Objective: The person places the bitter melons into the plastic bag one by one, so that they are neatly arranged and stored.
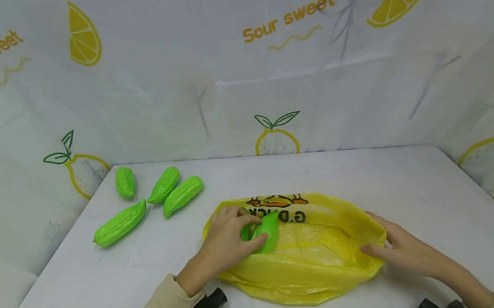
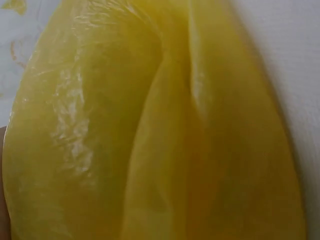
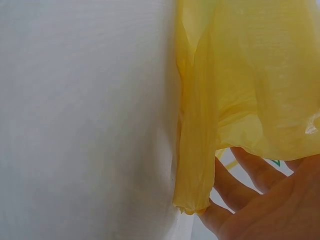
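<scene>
A yellow plastic bag (image 1: 305, 278) lies on the table with its mouth spread wide, and dark print shows on its far side. At the bag's left side, my left hand (image 1: 226, 239) holds a bright green bitter melon (image 1: 270, 232) between thumb and fingers, just inside the mouth. Another green piece shows beneath those fingers, mostly hidden. My right hand (image 1: 413, 249) grips the bag's right edge, thumb on the inner side and fingers behind. Yellow film (image 2: 90, 125) fills most of the left wrist view. In the right wrist view, my right hand (image 3: 270, 200) is at the bag's rim (image 3: 195, 200).
Several more green bitter melons (image 1: 121, 224) lie at the table's back left. The white table (image 1: 321, 171) ends at a hanging cloth (image 1: 155, 98) printed with lemons, which also flanks both sides. Black wrist mounts (image 1: 211, 302) sit under the forearms.
</scene>
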`<action>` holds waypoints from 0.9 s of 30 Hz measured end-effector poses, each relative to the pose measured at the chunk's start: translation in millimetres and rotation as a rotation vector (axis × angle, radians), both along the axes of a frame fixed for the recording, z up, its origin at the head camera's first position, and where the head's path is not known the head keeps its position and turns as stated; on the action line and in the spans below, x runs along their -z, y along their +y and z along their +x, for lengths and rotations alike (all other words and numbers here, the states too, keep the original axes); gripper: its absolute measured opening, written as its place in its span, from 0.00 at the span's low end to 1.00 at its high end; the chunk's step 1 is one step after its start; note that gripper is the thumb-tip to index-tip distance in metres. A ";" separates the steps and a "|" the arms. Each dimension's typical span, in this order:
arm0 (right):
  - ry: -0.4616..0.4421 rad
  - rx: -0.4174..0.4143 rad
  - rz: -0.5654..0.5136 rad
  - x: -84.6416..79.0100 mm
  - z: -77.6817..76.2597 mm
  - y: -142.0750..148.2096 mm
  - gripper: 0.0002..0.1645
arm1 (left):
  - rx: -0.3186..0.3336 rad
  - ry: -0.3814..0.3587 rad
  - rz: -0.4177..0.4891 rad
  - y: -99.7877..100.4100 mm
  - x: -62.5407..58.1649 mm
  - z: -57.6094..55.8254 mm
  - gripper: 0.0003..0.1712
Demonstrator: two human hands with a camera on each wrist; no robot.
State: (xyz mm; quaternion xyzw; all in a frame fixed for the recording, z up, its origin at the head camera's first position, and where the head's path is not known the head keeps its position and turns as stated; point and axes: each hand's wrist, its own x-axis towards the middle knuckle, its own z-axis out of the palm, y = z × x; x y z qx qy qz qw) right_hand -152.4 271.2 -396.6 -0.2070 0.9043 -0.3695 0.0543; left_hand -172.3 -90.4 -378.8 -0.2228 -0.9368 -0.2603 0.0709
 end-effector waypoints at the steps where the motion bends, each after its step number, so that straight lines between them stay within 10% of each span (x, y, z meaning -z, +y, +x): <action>1: 0.003 0.004 0.003 0.2 0.1 0.0 0.39 | 0.005 -0.008 -0.018 -0.3 -0.3 0.1 0.21; 15: 0.014 0.008 0.018 0.7 -0.6 -0.1 0.38 | 0.111 -0.105 -0.129 -2.7 -2.6 0.8 0.26; 27: -0.004 0.013 0.018 -2.0 -0.4 -1.5 0.38 | 0.021 -0.133 -0.068 -3.5 -2.8 0.2 0.24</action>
